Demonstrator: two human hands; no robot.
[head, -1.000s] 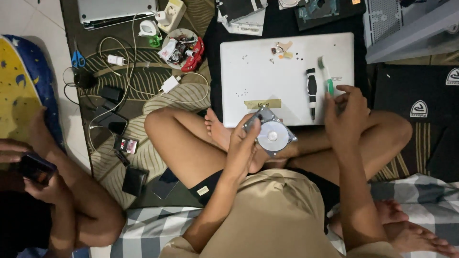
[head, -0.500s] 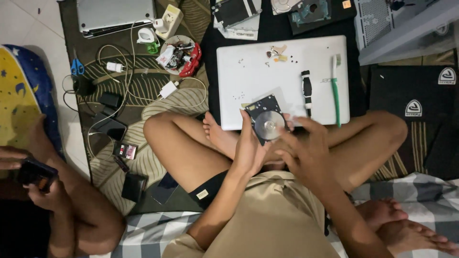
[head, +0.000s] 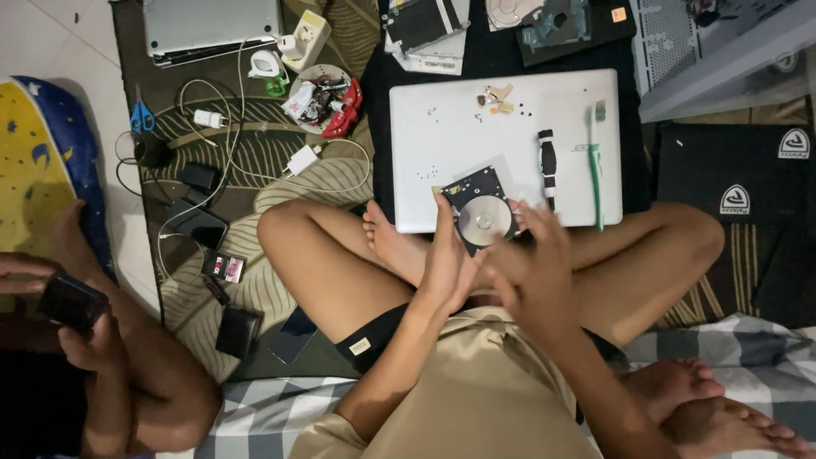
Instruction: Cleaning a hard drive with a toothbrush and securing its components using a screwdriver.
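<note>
The left hand (head: 446, 263) clamps the opened hard drive (head: 481, 210) by its edge. The right hand (head: 531, 259) hovers, fingers spread. It looks stiff, its bare platter fragile: grip the frame

A leaf-patterned rug (head: 255, 183) covers the floor (head: 51, 38). On it lie blue-handled scissors (head: 141, 114), tangled white cables (head: 229, 153), black chargers (head: 197, 177), a small dish of bits (head: 321, 98) and a closed grey laptop (head: 211, 25). Beside them a white laptop (head: 476, 136) rests on a dark mat (head: 501, 58), bearing a green toothbrush (head: 594, 170) and a black screwdriver (head: 547, 163).
</note>
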